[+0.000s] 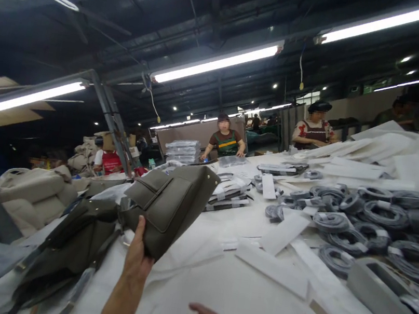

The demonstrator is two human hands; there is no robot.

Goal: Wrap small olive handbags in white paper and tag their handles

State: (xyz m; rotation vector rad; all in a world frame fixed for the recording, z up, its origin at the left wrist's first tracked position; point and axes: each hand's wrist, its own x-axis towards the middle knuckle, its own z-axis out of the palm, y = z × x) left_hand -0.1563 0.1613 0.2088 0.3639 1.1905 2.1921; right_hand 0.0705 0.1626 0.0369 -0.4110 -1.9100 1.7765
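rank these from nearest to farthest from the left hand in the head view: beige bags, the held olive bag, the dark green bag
1. Olive bag: touching, in the left hand.
2. Dark green bag: lying just left of that hand.
3. Beige bags: farther left, beyond the dark one.

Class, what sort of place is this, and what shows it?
Probably a bag factory or workshop: the left hand holds a dark bag, coiled grey strips lie on the white table, and tube lights hang overhead.
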